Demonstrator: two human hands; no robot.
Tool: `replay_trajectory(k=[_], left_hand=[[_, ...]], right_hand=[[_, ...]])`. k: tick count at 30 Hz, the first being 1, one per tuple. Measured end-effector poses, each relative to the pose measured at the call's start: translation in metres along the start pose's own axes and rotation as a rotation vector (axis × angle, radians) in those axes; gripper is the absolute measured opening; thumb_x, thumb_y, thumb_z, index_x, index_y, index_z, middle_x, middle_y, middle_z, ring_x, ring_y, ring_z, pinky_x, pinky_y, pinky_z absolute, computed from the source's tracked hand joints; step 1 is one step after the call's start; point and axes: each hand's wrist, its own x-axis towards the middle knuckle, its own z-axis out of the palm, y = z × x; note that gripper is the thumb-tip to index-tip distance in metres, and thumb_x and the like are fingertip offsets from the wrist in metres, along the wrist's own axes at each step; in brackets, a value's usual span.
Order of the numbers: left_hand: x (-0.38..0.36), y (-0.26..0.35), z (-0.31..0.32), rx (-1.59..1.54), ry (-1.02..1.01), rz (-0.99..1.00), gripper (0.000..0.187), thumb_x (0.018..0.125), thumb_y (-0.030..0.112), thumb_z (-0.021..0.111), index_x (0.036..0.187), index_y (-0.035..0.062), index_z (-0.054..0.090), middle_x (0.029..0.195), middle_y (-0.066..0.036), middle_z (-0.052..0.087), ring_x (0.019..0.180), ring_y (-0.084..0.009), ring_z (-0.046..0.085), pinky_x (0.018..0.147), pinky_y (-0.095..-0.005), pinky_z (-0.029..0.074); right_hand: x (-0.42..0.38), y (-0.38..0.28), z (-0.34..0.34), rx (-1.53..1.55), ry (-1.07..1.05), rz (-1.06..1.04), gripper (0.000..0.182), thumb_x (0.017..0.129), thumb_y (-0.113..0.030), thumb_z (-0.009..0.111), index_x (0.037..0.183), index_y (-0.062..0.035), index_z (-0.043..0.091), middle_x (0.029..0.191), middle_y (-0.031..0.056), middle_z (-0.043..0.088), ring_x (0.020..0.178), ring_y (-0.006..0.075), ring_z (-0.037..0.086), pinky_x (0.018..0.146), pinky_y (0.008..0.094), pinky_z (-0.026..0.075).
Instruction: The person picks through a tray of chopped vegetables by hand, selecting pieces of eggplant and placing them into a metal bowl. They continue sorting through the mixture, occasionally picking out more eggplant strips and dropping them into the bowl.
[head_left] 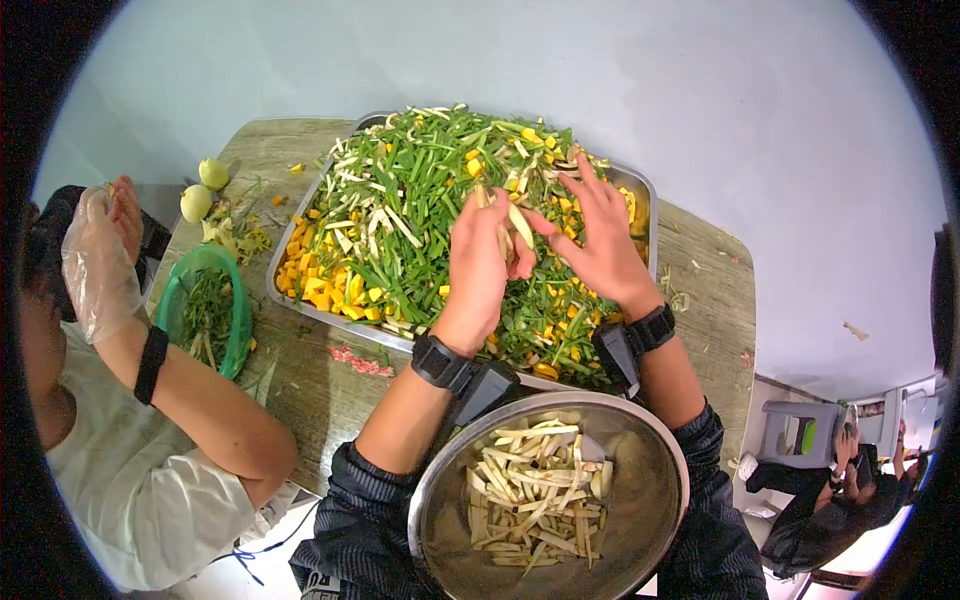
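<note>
My left hand [479, 262] is curled around a few pale eggplant strips [520, 227] that poke out above its fingers. My right hand [600, 235] is beside it, fingers spread and thumb side close to the strips. Both hands hover over a large metal tray [650, 215] heaped with chopped green stems [415, 190], pale strips and yellow-orange squash cubes [325, 285]. Below my forearms, nearest my body, a round steel bowl [640, 500] contains a pile of eggplant strips [540, 485].
A person in a white shirt [140, 480] is at the left, a gloved hand [100, 260] raised. Near them on the table [715, 330] are a green basket [243, 320] of greens and two pale round vegetables [204, 190]. Another person [850, 510] sits far right by a grey stool [790, 430].
</note>
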Motion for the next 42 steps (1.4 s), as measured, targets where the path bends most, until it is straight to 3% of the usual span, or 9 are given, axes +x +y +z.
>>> replay_trajectory(k=[8, 13, 18, 26, 30, 31, 34, 42], left_hand=[[0.001, -0.002, -0.002, -0.030, -0.045, 0.005, 0.023, 0.107, 0.030, 0.040, 0.112, 0.0100, 0.049, 0.083, -0.009, 0.067, 0.050, -0.0100, 0.046, 0.045, -0.0242, 0.031], [0.001, -0.001, 0.001, 0.041, -0.046, -0.009, 0.021, 0.108, 0.029, 0.039, 0.113, 0.0111, 0.049, 0.078, -0.005, 0.062, 0.048, -0.0092, 0.043, 0.044, -0.0239, 0.031], [0.004, -0.007, -0.004, -0.033, -0.047, -0.018, 0.024, 0.108, 0.029, 0.037, 0.113, 0.0096, 0.050, 0.077, -0.001, 0.056, 0.050, -0.0087, 0.040, 0.046, -0.0253, 0.029], [0.004, -0.009, -0.005, -0.094, -0.070, -0.040, 0.031, 0.108, 0.031, 0.042, 0.123, 0.0061, 0.051, 0.076, 0.004, 0.042, 0.053, -0.0081, 0.036, 0.047, -0.0257, 0.026], [0.003, -0.006, -0.004, -0.038, -0.044, -0.017, 0.023, 0.107, 0.031, 0.050, 0.095, 0.0106, 0.051, 0.069, 0.005, 0.038, 0.050, -0.0073, 0.034, 0.047, -0.0248, 0.024], [0.003, -0.006, -0.004, -0.043, -0.049, -0.018, 0.029, 0.106, 0.031, 0.052, 0.084, 0.0129, 0.048, 0.066, 0.005, 0.036, 0.049, -0.0069, 0.033, 0.046, -0.0247, 0.024], [0.001, -0.004, -0.002, 0.020, -0.074, -0.038, 0.042, 0.106, 0.034, 0.052, 0.072, 0.0159, 0.036, 0.060, 0.007, 0.031, 0.048, -0.0065, 0.031, 0.046, -0.0256, 0.023], [0.000, -0.004, -0.001, 0.012, -0.073, -0.097, 0.044, 0.106, 0.036, 0.053, 0.069, 0.0154, 0.039, 0.058, 0.007, 0.032, 0.047, -0.0063, 0.030, 0.045, -0.0256, 0.021]], right_hand=[[0.001, 0.003, 0.003, 0.014, 0.001, 0.028, 0.081, 0.082, -0.032, 0.073, 0.149, -0.0009, 0.041, 0.165, 0.0212, 0.025, 0.144, 0.0461, 0.030, 0.120, 0.0544, 0.025], [0.002, 0.001, 0.000, -0.017, -0.035, -0.007, 0.080, 0.082, -0.032, 0.073, 0.148, -0.0008, 0.042, 0.164, 0.0200, 0.028, 0.144, 0.0453, 0.030, 0.120, 0.0539, 0.025], [0.003, -0.004, -0.004, -0.007, 0.032, -0.010, 0.067, 0.084, -0.031, 0.072, 0.140, -0.0007, 0.050, 0.152, 0.0197, 0.042, 0.139, 0.0425, 0.035, 0.116, 0.0525, 0.028], [0.002, -0.001, -0.001, -0.023, 0.105, -0.064, 0.056, 0.083, -0.027, 0.072, 0.129, -0.0004, 0.056, 0.146, 0.0188, 0.048, 0.133, 0.0414, 0.040, 0.114, 0.0507, 0.031], [0.003, -0.004, -0.004, 0.022, 0.127, -0.050, 0.052, 0.082, -0.025, 0.073, 0.125, -0.0008, 0.058, 0.145, 0.0184, 0.049, 0.133, 0.0404, 0.041, 0.114, 0.0500, 0.032], [0.003, -0.003, -0.004, 0.021, 0.127, -0.050, 0.052, 0.082, -0.025, 0.073, 0.125, -0.0008, 0.058, 0.145, 0.0184, 0.049, 0.133, 0.0404, 0.041, 0.114, 0.0500, 0.032], [0.002, 0.001, 0.000, -0.031, 0.175, -0.089, 0.052, 0.083, -0.026, 0.073, 0.126, -0.0015, 0.057, 0.140, 0.0180, 0.052, 0.131, 0.0393, 0.042, 0.113, 0.0494, 0.032], [0.004, -0.009, -0.007, 0.093, 0.124, -0.011, 0.045, 0.091, -0.026, 0.067, 0.127, -0.0021, 0.054, 0.128, 0.0186, 0.055, 0.124, 0.0382, 0.045, 0.109, 0.0468, 0.035]])
